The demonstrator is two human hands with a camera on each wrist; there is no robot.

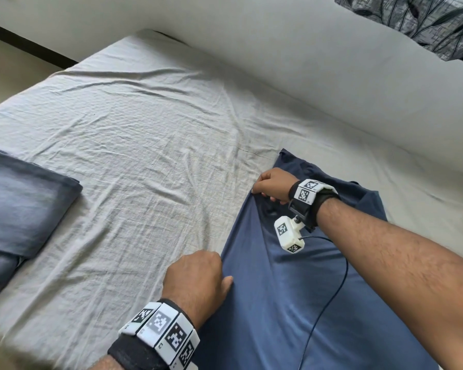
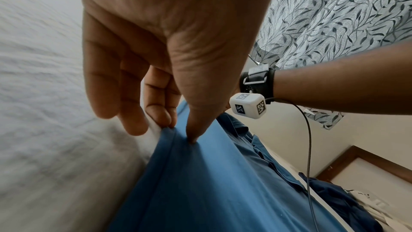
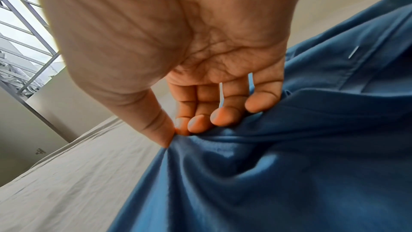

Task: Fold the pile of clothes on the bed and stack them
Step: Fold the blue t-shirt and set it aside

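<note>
Blue shirt (image 1: 305, 289) lay flat on the bed (image 1: 131, 129), my left hand (image 1: 198, 276) and right hand (image 1: 273, 184) each pinching its left edge; folded clothes (image 1: 19, 204) sat well apart.

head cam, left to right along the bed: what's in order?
Folded grey-blue cloth → bare bedsheet → left hand pinching the blue shirt's edge → right hand pinching the same edge farther up → blue shirt.

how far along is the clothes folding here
Done: one folded grey-blue garment lies on the sheet. In hand: the left hand and right hand both pinch the left edge of the blue shirt. Left: folding it and stacking it.
</note>
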